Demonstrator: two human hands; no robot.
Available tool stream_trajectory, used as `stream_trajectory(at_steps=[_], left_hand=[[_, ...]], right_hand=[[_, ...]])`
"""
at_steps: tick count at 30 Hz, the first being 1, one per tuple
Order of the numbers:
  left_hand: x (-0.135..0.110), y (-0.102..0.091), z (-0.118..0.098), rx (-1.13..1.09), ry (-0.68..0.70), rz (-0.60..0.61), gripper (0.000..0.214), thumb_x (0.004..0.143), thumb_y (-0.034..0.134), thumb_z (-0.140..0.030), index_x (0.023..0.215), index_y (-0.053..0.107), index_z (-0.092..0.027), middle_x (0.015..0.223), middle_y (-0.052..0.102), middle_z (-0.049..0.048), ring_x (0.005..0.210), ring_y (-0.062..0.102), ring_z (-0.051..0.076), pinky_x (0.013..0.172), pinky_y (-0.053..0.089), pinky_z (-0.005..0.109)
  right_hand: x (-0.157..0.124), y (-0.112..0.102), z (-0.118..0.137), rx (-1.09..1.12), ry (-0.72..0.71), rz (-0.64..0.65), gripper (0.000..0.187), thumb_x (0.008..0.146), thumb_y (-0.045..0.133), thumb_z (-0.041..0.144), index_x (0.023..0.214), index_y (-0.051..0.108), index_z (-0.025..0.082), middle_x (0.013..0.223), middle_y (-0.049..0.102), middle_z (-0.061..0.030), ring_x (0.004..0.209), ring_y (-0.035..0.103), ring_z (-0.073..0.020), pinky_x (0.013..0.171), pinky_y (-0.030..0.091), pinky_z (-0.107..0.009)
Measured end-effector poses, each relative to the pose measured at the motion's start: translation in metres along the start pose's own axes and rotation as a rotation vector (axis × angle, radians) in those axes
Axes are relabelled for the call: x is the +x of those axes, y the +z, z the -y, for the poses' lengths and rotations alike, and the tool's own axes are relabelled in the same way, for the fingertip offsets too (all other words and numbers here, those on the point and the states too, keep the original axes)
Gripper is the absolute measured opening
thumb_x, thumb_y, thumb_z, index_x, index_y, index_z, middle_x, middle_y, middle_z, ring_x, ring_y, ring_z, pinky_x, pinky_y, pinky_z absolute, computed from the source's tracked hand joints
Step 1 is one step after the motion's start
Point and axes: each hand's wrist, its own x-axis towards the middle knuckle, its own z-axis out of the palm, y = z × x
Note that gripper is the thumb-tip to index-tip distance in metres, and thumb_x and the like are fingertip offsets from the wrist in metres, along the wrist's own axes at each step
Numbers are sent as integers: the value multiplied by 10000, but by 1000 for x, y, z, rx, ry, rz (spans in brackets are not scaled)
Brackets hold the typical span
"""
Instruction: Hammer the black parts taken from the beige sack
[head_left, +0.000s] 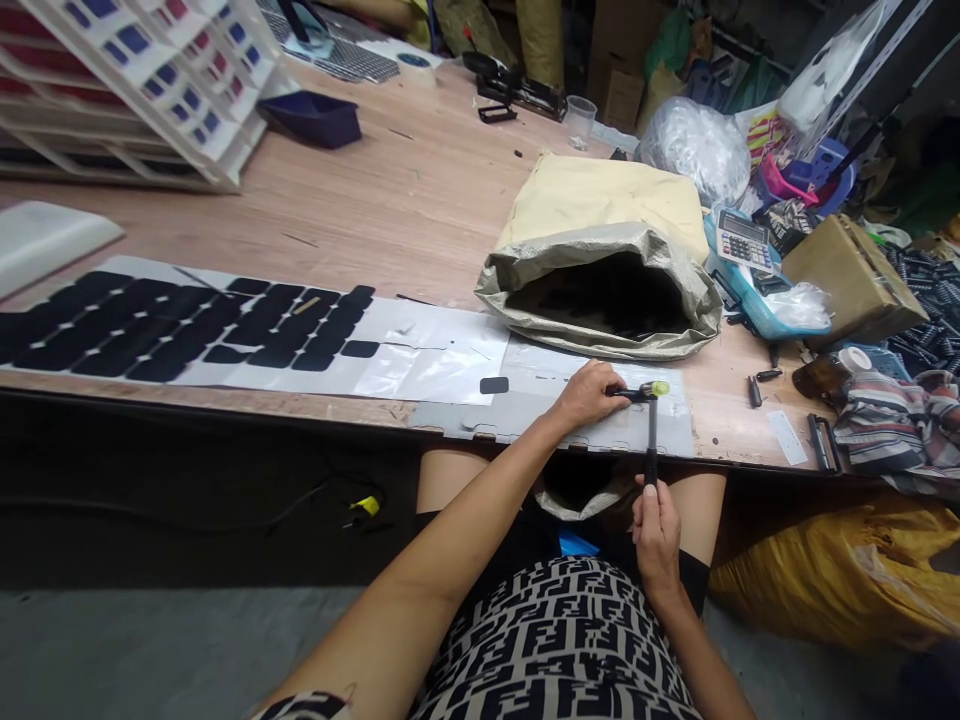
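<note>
My right hand (657,525) is wrapped round the black handle of a small hammer (652,430), which has a metal shaft and a yellow-green tip. The hammer's head lies over the end of a small black part (621,391); I cannot tell whether they touch. My left hand (589,393) pinches that part low over a grey-white sheet (555,420) at the table's front edge. Just left of it lies a flat black rounded piece (494,385). Behind my hands a large sack (600,240) lies with its dark mouth facing me.
Rows of black rounded pieces (187,325) cover a white sheet to the left. A white plastic basket (165,90) and a dark blue tray (311,118) stand behind. To the right are a calculator (744,240), a blue basket (787,315), and a cardboard box (855,280).
</note>
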Motion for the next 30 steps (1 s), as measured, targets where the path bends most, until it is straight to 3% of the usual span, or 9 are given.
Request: stream_trajectory(at_steps=[6,10,15,19,22,25,27,30], left_hand=[[1,1,0,24,7,-4,117,750,775,-270,844,745,-208,821,648,28,865,539,214,775,458,332],[-6,-6,-4,-13,111,41,168,762,800,-336,875,763,-217,868,662,33,872,540,206,835,453,347],[-50,-17,-14,-19,225,144,166,773,808,-377,888,783,-260,1021,671,49,1014,558,226,953,435,377],[-92,-18,-21,117,252,141,140,772,798,-309,901,771,-260,1173,652,68,1155,527,276,1040,403,444],[-101,-19,-25,157,260,149,223,730,827,-329,930,759,-259,1245,632,75,1210,507,301,1070,394,473],[-78,-29,-24,90,237,115,211,770,789,-387,912,742,-238,1086,684,68,1073,572,260,976,459,424],[-46,-40,-15,84,161,-5,171,847,700,-367,916,728,-214,987,698,65,979,590,237,918,479,400],[13,-61,8,203,-79,-248,206,899,601,-326,984,720,-180,1016,695,98,985,592,260,933,476,428]], right_hand=[[13,-4,-7,202,83,-93,484,922,474,629,1096,588,192,626,454,79,411,368,-70,348,271,-190],[16,-3,-12,295,104,-90,469,908,494,622,1082,570,194,617,461,89,393,359,-64,329,267,-175],[16,-3,-14,285,110,-79,487,896,498,645,1077,566,198,614,459,90,395,377,-63,331,272,-169],[16,-3,-14,282,101,-75,480,896,485,656,1055,555,208,613,456,90,394,374,-64,331,275,-170],[16,-2,-15,279,105,-75,484,892,484,666,1049,551,214,614,454,91,397,376,-66,333,276,-172],[16,-2,-15,269,108,-69,490,891,485,671,1052,556,213,620,458,89,400,378,-68,335,283,-178],[16,-2,-15,265,105,-72,488,892,489,667,1052,559,211,621,461,88,402,377,-67,337,284,-180],[16,-4,-16,265,103,-72,488,894,486,668,1049,557,210,621,462,88,401,372,-64,333,275,-175]])
